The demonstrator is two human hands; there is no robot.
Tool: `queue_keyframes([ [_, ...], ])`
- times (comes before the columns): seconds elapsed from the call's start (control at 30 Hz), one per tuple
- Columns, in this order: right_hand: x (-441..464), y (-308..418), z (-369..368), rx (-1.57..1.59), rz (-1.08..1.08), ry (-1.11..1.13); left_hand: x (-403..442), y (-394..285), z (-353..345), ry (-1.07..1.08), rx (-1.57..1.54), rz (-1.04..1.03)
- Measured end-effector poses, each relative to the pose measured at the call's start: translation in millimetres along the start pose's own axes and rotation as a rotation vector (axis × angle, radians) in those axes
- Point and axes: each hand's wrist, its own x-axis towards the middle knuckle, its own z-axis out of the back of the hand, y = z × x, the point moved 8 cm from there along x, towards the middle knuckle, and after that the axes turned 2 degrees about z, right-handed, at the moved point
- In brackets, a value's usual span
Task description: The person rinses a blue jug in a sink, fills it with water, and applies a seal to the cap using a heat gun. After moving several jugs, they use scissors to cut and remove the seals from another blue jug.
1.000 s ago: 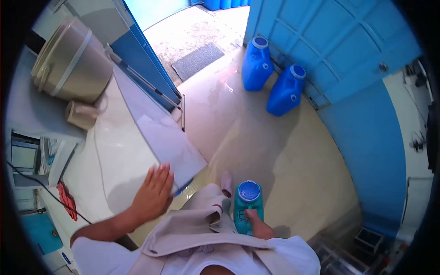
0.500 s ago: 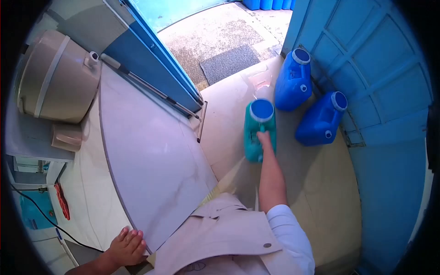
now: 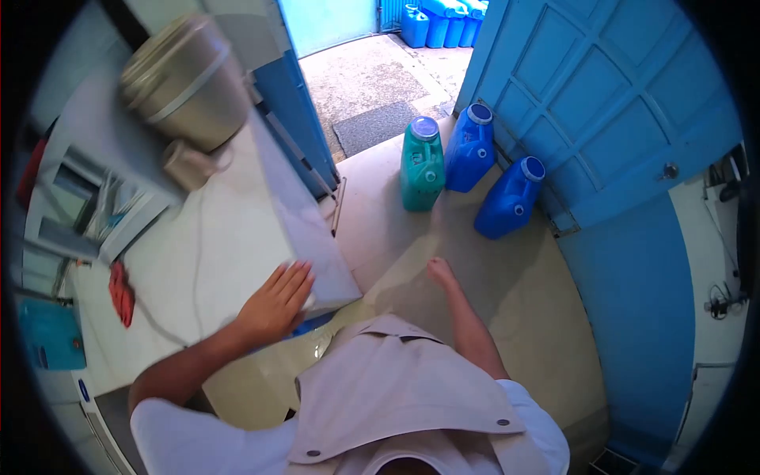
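My left hand [image 3: 277,305] lies flat on the edge of the white counter [image 3: 237,237], fingers stretched out and holding nothing. My right hand [image 3: 440,271] hangs over the floor with its fingers curled in, and nothing shows in it. Beyond it, the green jug [image 3: 422,170] with a pale round cap stands upright on the tiles near the doorway. Two blue jugs stand to its right: one [image 3: 470,150] close beside it, the other [image 3: 511,199] nearer the open blue door.
A lidded beige bucket [image 3: 194,87] and a beige mug [image 3: 188,166] sit on the counter, with a red cloth [image 3: 121,294] further left. A grey mat [image 3: 372,127] lies outside the doorway. Several blue jugs [image 3: 443,25] stand outside.
My right hand has let go of the green jug, which now stands beside the blue ones, and has drawn back toward me. My left hand still rests at the counter's edge.
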Motion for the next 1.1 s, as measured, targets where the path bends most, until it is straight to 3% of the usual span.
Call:
queue_keyframes([
  [0.07, -79.7, -9.4, -19.5, 0.165, -0.255, 0.13, -7.7, -3.7, 3.2, -0.057, -0.026, -0.021],
  [0.13, -118.3, -8.3, -31.8, 0.213, -0.254, 0.209, -18.9, -1.4, -4.8, -0.19, 0.027, -0.068],
  [0.2, -170.8, 62.8, -41.4, 0.341, 0.054, 0.236, -25.0, -0.6, -6.4, -0.258, -0.027, -0.078],
  [0.27, -220.2, 151.1, -45.6, 0.381, 0.078, 0.146, -31.7, -1.2, -10.2, -0.306, 0.014, -0.06],
  [0.33, -281.5, 265.0, -55.1, 0.488, 0.297, 0.173, -33.6, 0.3, -20.8, -0.433, 0.212, 0.066],
  [0.37, -311.7, 315.8, -61.7, 0.469, 0.387, 0.177, -54.2, -15.5, -0.8, -0.278, 0.128, 0.058],
  [0.47, -402.7, 431.5, -96.4, 0.415, 0.536, 0.242, -139.0, -35.0, 55.9, -0.587, 0.031, 0.111],
  [0.6, -486.3, 513.4, -190.8, 0.301, 0.598, 0.481, -292.0, 8.7, 95.5, -0.611, -0.059, 0.261],
  [0.7, -520.1, 562.5, -297.8, 0.239, 0.647, 0.657, -419.7, 64.2, 93.6, -0.592, -0.127, 0.44],
  [0.83, -541.9, 606.4, -443.5, 0.125, 0.701, 0.797, -578.5, 138.8, 79.3, -0.724, -0.225, 0.718],
  [0.9, -529.1, 625.1, -483.7, 0.098, 0.731, 0.776, -637.3, 166.6, 72.0, -0.809, -0.193, 0.767],
  [0.97, -494.5, 646.5, -501.4, 0.049, 0.893, 0.616, -678.8, 186.9, 65.9, -0.832, -0.237, 0.881],
  [1.0, -478.6, 652.3, -505.2, 0.053, 0.88, 0.59, -695.7, 195.2, 62.5, -0.842, -0.363, 0.922],
  [1.07, -448.6, 685.5, -478.6, -0.171, 1.11, 0.056, -720.2, 209.1, 53.2, -0.864, -0.486, 0.971],
  [1.1, -427.8, 695.2, -476.0, -0.176, 1.104, 0.039, -729.8, 216.5, 47.8, -0.872, -0.513, 0.996],
])
